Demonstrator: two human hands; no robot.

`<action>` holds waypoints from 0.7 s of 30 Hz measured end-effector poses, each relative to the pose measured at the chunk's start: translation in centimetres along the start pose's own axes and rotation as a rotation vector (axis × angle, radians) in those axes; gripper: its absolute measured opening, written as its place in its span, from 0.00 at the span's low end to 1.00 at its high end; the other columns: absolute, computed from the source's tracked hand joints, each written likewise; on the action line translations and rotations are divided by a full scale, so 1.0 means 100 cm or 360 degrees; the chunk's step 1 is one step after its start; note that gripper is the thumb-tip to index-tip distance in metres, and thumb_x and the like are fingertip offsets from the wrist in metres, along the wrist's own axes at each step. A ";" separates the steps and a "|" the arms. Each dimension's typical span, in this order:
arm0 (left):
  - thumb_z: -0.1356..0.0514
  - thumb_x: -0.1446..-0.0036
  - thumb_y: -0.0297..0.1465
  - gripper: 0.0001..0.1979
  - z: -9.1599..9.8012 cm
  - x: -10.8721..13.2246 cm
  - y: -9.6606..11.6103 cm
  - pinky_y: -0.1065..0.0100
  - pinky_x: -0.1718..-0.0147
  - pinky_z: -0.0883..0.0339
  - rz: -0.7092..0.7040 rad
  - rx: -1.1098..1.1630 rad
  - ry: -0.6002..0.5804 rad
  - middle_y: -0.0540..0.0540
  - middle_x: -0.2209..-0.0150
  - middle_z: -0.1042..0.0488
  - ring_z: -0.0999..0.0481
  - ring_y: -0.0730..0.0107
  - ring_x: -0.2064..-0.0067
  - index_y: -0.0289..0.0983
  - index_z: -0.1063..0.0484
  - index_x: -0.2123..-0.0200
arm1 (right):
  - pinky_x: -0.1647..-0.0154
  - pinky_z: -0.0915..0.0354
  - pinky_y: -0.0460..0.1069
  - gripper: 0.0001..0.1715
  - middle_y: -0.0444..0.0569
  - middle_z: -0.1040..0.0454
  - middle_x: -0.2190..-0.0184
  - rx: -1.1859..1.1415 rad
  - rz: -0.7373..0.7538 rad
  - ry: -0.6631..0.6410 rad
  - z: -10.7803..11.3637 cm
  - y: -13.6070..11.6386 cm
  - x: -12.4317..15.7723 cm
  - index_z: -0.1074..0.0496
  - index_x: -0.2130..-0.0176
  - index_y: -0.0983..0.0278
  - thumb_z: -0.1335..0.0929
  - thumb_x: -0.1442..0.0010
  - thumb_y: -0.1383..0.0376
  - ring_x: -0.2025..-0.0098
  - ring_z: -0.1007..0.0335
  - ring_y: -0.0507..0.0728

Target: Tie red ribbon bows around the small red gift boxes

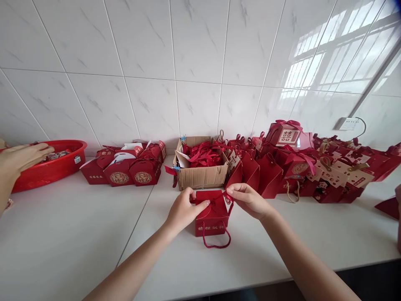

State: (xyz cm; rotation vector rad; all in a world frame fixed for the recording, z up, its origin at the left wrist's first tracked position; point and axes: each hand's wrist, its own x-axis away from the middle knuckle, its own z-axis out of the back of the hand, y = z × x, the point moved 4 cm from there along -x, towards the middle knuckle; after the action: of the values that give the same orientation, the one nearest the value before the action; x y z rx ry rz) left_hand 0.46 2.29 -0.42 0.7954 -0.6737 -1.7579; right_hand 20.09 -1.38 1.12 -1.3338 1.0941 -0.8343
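Forearms [150, 251] cut off at btm; L hand [181, 211] has thumb on red box [203, 215], fingertips part-hidden, I can't tell its grip; R hand [247, 201] pinches ribbon [231, 207]. Gold lettering [211, 228].

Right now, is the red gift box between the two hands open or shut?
Shut: the red gift box has its curved flaps folded down across the top, where fingers of the left hand rest.

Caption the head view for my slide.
Left hand on a red box, right hand pinching red ribbon, before a cardboard carton.
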 end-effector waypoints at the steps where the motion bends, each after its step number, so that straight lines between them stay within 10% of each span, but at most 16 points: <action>1: 0.37 0.55 0.45 0.19 0.001 0.001 0.003 0.65 0.66 0.39 -0.0029 -0.0013 0.0059 0.49 0.68 0.33 0.32 0.62 0.63 0.39 0.40 0.72 | 0.62 0.38 0.49 0.16 0.45 0.31 0.76 -0.0016 0.0027 0.0020 -0.002 -0.001 -0.001 0.28 0.73 0.65 0.29 0.46 0.55 0.72 0.36 0.51; 9: 0.46 0.46 0.31 0.11 0.006 -0.003 0.043 0.56 0.48 0.42 -0.0304 0.0121 0.0094 0.46 0.57 0.24 0.32 0.55 0.47 0.42 0.26 0.61 | 0.58 0.37 0.50 0.20 0.46 0.26 0.70 0.0026 0.0087 -0.0063 -0.018 -0.010 0.000 0.28 0.54 0.64 0.30 0.44 0.58 0.66 0.32 0.53; 21: 0.41 0.47 0.37 0.08 0.012 -0.010 0.069 0.62 0.57 0.34 -0.0531 0.0291 0.0013 0.46 0.67 0.23 0.25 0.61 0.61 0.39 0.27 0.72 | 0.72 0.44 0.46 0.18 0.42 0.33 0.76 0.0560 0.0152 0.0252 -0.024 -0.002 -0.007 0.30 0.65 0.65 0.31 0.45 0.52 0.73 0.40 0.50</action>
State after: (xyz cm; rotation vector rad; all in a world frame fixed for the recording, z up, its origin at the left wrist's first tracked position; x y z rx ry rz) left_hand 3.72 1.26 5.74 1.0894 -0.7359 -2.0094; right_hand 17.62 -1.57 1.62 -0.9282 1.0658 -1.0213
